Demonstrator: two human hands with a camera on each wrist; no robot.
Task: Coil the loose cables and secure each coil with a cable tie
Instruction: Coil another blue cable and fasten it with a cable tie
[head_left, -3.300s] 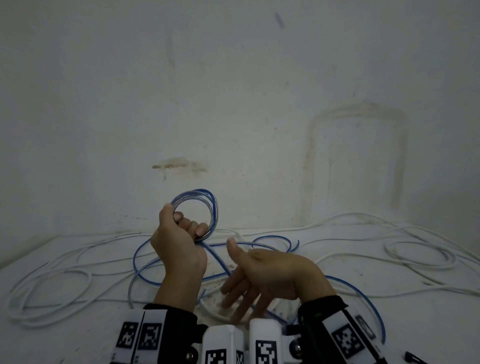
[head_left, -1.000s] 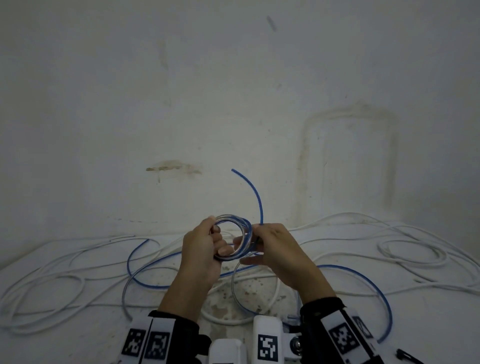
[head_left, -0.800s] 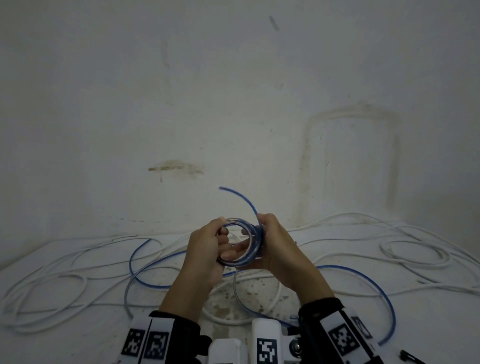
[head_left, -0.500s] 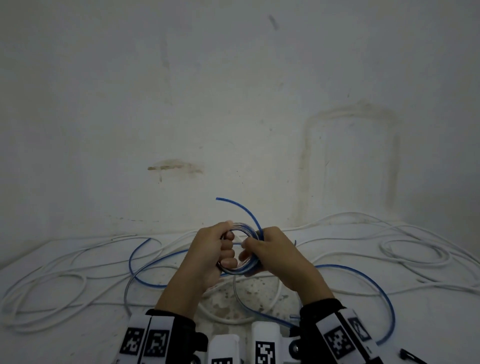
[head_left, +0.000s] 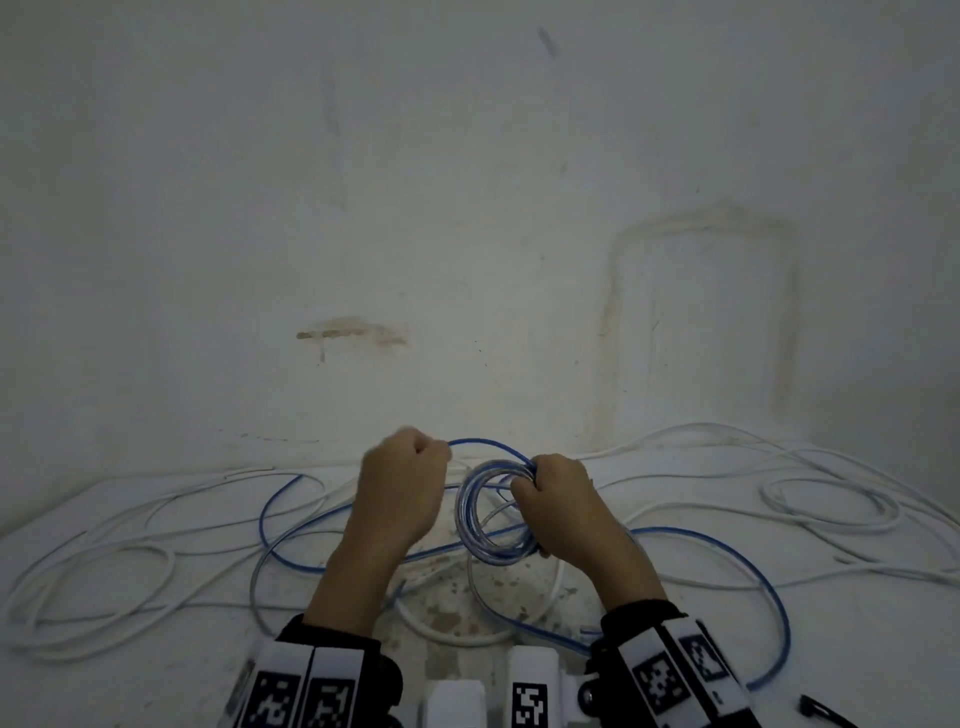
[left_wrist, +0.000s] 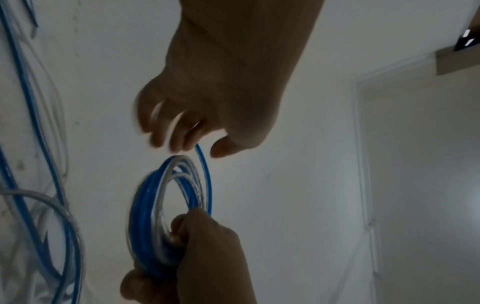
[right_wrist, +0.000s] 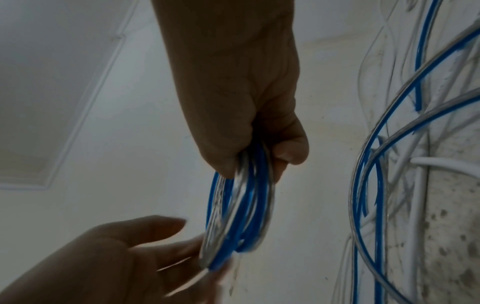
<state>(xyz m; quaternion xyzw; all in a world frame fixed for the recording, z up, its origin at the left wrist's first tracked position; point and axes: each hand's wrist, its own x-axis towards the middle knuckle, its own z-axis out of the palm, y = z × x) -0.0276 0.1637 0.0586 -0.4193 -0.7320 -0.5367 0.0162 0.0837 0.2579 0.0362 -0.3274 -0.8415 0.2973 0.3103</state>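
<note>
Blue cable coil (head_left: 493, 514): several loops, held upright above table (head_left: 857, 639), betw. both hands. R hand (head_left: 558, 506) fingers clamped round coil's right side. L hand (head_left: 402, 488) curled, apparently pinching blue free end (head_left: 483, 442); blurred. White cables (head_left: 831, 501) loose on table.

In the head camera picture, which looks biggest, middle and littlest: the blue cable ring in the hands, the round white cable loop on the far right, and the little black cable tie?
1. Round white cable loop
2. Blue-and-clear cable coil
3. Black cable tie, partly cut off at the corner
</note>
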